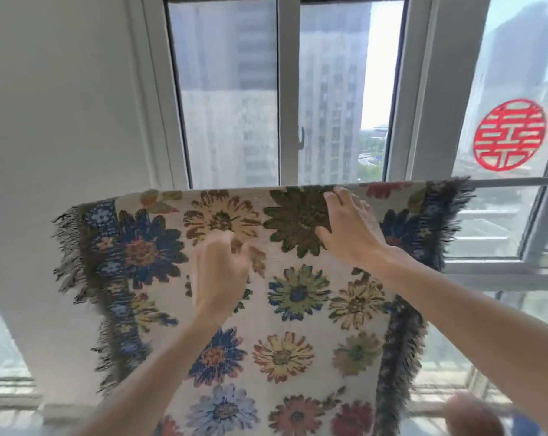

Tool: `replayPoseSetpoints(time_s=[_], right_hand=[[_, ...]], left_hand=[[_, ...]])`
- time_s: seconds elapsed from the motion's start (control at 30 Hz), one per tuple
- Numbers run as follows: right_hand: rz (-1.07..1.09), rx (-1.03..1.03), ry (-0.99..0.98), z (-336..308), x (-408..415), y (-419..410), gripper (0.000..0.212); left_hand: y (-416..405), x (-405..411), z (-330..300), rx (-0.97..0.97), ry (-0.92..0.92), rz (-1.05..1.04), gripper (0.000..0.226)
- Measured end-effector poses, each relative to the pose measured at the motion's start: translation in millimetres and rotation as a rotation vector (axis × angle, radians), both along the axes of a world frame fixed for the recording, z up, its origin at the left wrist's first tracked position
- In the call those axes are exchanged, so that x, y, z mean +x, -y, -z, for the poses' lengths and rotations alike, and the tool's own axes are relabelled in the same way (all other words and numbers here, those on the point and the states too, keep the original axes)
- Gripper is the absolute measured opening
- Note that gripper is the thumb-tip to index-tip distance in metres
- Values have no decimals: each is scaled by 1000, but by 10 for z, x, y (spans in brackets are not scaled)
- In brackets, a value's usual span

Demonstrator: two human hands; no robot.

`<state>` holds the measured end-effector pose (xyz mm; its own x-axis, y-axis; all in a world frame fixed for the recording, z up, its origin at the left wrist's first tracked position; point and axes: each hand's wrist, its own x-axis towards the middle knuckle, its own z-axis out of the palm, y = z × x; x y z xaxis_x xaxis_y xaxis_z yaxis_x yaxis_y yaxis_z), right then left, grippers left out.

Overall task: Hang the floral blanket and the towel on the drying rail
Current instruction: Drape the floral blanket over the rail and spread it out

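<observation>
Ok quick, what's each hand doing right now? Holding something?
Left hand: fingers curled, pinching the floral blanket.
Right hand: open, fingers straight, resting flat on the blanket near the drying rail.

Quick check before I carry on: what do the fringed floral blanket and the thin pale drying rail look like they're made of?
The fringed floral blanket looks like a woven, tapestry-type textile, probably cotton: the flowers show a grainy weave and dark yarn tassels line both side edges. The thin pale drying rail looks like smooth metal with a light or painted finish, going by its straight, slim, even profile; plastic cannot be ruled out.
</observation>
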<state>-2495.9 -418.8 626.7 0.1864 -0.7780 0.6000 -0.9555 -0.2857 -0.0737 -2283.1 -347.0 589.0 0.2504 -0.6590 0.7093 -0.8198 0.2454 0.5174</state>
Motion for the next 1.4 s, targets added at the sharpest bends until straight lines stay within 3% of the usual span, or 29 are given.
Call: replayPoseSetpoints(time_s=[0.1,0.43,0.63,0.73,0.9,1.07,1.27,1.4], right_hand=[[27,35,17,39,-606,20,66],[16,-46,-55,-204,-1673,472,53],[-30,-38,-51,-392,-2089,940,12],[-186,81,-6,-541,-2347,1171,23],[-349,216,-54,-723,-2590,1472,27],[-448,224,-45,-782,-2758,1782,18],[-562,141,-26,-748,-2928,1943,16],[-709,219,-81,-778,-3150,1956,22]], left_hand=[[211,-667,-95,28,42,20,23],[1003,-2495,-572,31,214,86,17],[1476,-3091,-509,52,421,4,35],[1705,-3391,-507,14,506,-56,30],[1999,-3605,-499,-118,562,-216,58],[2110,-3776,-516,-192,520,-225,64],[2170,-4105,-356,-49,460,-438,76],[2130,-4381,-226,-59,383,-520,50]])
